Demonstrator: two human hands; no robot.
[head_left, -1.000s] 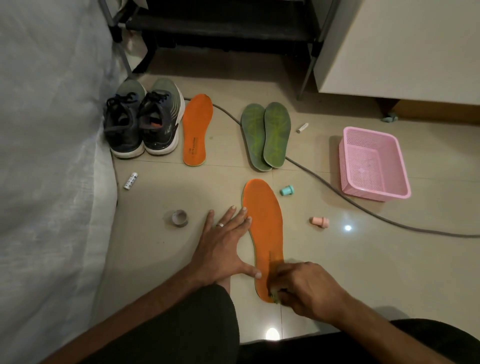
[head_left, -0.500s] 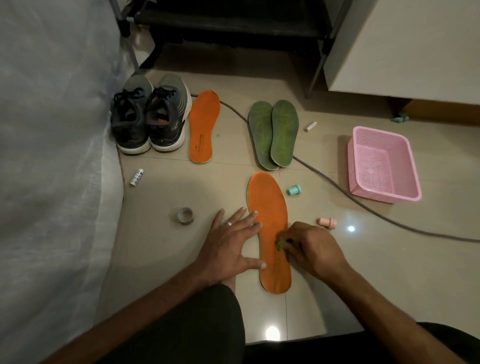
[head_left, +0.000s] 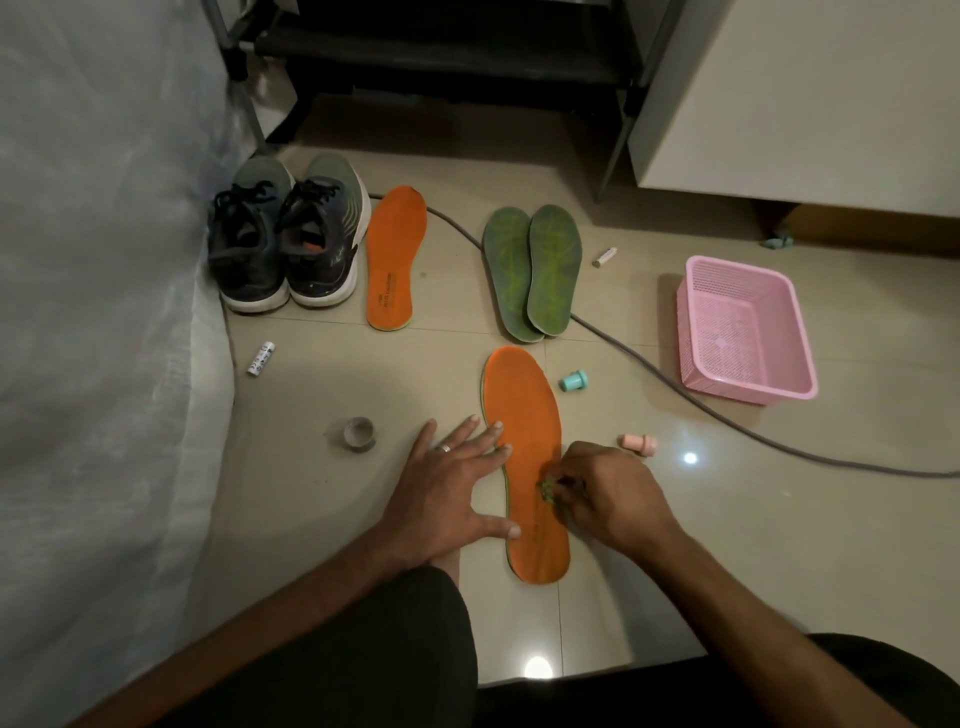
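my left hand (head_left: 452, 493) flat, fingers spread, pinning near orange insole (head_left: 524, 415) by left edge on floor tile. right hand (head_left: 608, 493) curled, pinching small green bit (head_left: 545, 487) against insole's middle.

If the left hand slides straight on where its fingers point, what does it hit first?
The near orange foam insole: the left hand touches its edge with its fingertips. Past its toe, probably the pair of green insoles.
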